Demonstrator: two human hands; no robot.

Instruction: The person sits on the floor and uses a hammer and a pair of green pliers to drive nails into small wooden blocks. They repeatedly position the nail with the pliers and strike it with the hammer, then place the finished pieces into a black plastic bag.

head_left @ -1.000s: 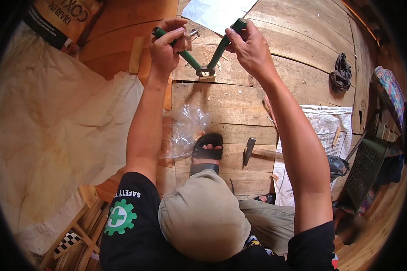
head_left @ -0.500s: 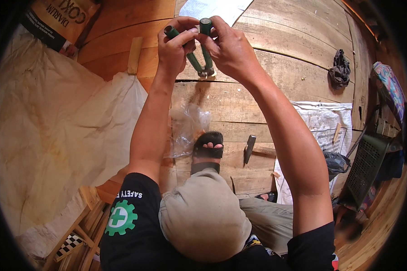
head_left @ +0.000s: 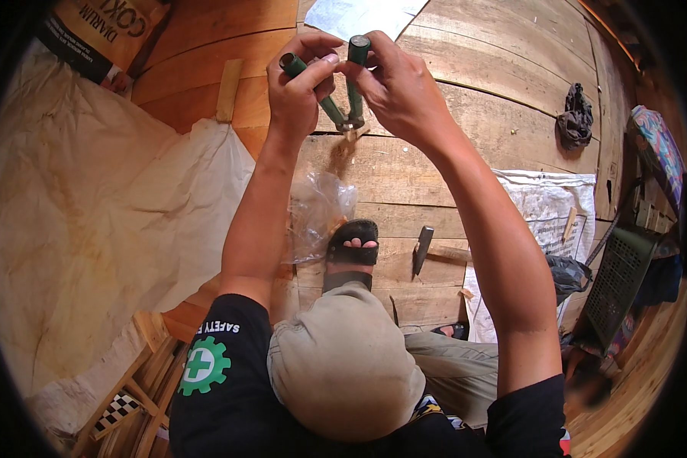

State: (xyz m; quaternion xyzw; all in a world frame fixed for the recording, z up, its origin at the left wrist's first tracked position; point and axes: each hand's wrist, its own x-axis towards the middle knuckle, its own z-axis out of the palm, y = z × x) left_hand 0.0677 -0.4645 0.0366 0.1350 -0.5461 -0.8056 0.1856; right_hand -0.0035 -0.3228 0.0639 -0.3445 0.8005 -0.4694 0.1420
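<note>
1. Gripping one handle each, the left hand (head_left: 295,99) and the right hand (head_left: 406,95) share a pair of green-handled pincers (head_left: 354,101).
2. The left fingers curl closed around the left handle, whose end pokes out above the thumb.
3. The right fingers are likewise bent around the other handle, its round end showing between thumb and index finger.
4. Both thumbs point inward and come close together; whether they touch, I cannot tell.
5. The pincers' metal head sits beyond the fingers, at the lower end of the handles, which spread slightly in a narrow V.
6. A small pale wood piece (head_left: 359,133) lies at that head, below the fingers; whether the jaws bite it is unclear.
7. Nearer the body, a clear plastic bag (head_left: 317,217) and a hammer (head_left: 422,250) rest on the plank floor (head_left: 404,187).
</note>
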